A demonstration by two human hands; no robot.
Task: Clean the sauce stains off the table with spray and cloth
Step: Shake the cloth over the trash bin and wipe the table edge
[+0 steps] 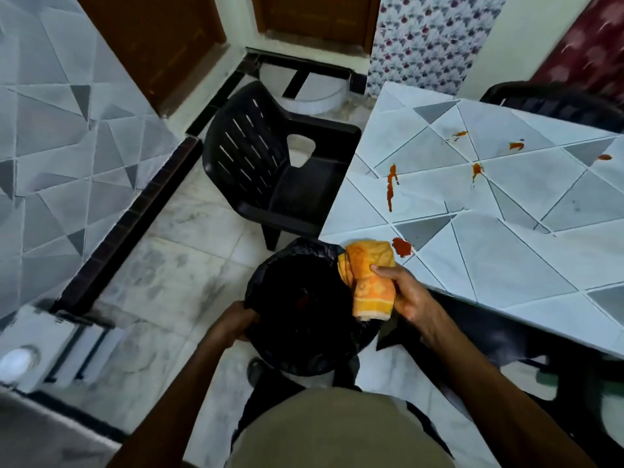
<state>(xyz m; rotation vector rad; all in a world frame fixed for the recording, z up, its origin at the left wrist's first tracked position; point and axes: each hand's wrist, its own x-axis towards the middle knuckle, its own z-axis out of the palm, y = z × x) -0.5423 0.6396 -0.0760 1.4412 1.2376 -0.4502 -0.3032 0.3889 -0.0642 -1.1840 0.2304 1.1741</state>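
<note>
Tan shirt front [337,430] lowest; left hand [236,320] grips black bin [297,315] rim; right hand [405,292] clutches orange cloth [371,282] over bin, beside surface [506,265] edge. Unwiped sauce stains [401,247]; wiping nearest blob likely next.

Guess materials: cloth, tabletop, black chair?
Cloth: soft woven textile, probably cotton towelling, matte; it folds and drapes.
Tabletop: smooth hard-looking surface with printed tile pattern, maybe laminate or vinyl; faint sheen.
Black chair: moulded plastic, one-piece slotted back.

- Counter [506,265] with a grey triangle pattern, at 3 o'clock.
- Red sauce blob [401,247] near its 9 o'clock corner.
- Long streak [391,187] beyond it; smaller spots [516,145] toward 1 o'clock.
</note>
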